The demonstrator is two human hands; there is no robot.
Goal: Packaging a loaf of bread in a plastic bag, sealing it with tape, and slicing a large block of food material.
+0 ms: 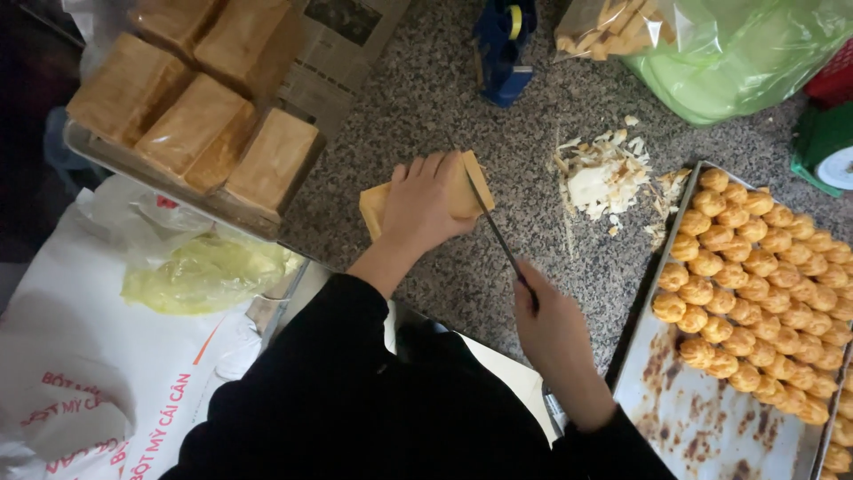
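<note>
Sleeves of black cloth fill the near edge of the head view, and from them both arms reach out over a speckled grey stone counter [426, 116]. The right hand [555, 331] is nearest, clenched around the dark handle of a long thin-bladed knife [494, 227]; the blade slants up and away to the left and lies against the right side of a pale yellow square slice of bread [462, 191]. Farther out, the left hand [422, 206] lies flat over that slice with fingers spread, pressing it to the counter, apparently so that it holds steady against the blade while the fingertips stay clear of the cutting edge.

Just right of the blade lies a loose heap of pale crust trimmings [604, 178], seemingly pushed aside to keep the cutting spot bare. Beyond that, a stained metal baking tray [702, 409] runs along the right edge, its far part packed with rows of small golden round puffs [764, 267]; its rim comes close to the right wrist, so there is little room on that side.

To the left, a white printed paper sack [98, 373] and a crumpled yellowish plastic bag [209, 271] crowd the near corner. Farther back, a metal tray of tan square loaves [191, 124] overhangs the left side. At the far edge stand a blue tape dispenser [504, 49] and a green plastic bag [746, 53]. Bare stone is left mostly ahead of the hands.
</note>
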